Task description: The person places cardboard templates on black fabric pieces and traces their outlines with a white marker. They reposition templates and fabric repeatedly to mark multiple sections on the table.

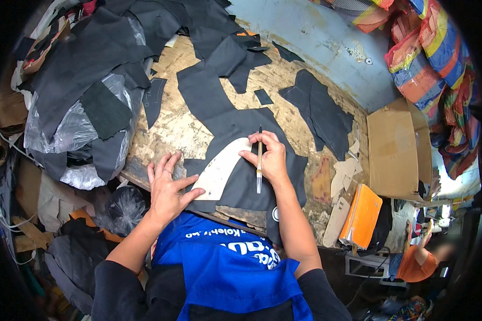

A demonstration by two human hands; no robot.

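Far to the left of the cream pattern piece (221,170), a heap of black offcuts and clear plastic bags (85,101) hangs over the edge of the worn wooden counter (179,125). Just left of the pattern, the left hand (166,187) lies open and flat, fingers spread, its fingertips pressing on the pattern's lower left edge and the black sheet under it. The pattern itself, curved and pale, lies on a large black sheet of material (246,155) in the middle of the counter, close to the person's blue apron (225,267). At the pattern's right edge, the right hand (270,158) is closed around a slim pen (260,160), held upright with its dark tip pointing away from the person, just past the pattern's upper right corner. Further right of the pattern, another black cut piece (321,112) rests on the counter, with pale card scraps (345,174) near it. Beyond those stand an orange folder (361,214) and a brown cardboard box (393,155). Well right and below the pattern, another person in an orange top (415,262) is seen
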